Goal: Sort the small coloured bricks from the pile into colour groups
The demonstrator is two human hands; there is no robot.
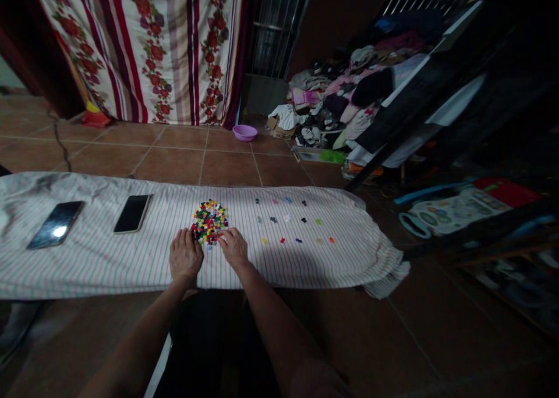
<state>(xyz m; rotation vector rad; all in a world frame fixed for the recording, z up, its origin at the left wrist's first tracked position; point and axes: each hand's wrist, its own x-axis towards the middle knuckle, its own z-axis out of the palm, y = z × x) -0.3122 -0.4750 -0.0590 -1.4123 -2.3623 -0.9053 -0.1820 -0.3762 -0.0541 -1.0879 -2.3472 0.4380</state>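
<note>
A round pile of small, bright plastic pieces [210,217] in many colours lies on the striped cloth [161,264]; they are too small to name surely. My left hand [186,255] rests flat at the pile's lower left edge, fingers stretched out and fingertips against the pieces. At the lower right edge is my right hand [234,247], its thumb and fingertips pinched together; what they hold, if anything, is too small to make out. To the right, tiny groups sorted by colour sit in rough rows, among them a red group [282,240], a yellow group [264,241] and an orange group [332,240].
Left of the pile lie a phone [132,214] and a larger dark-screened tablet [56,224]. On the tiled floor beyond stands a purple basin [245,132], near a heap of clothes [336,101]. A flowered curtain [174,49] hangs behind.
</note>
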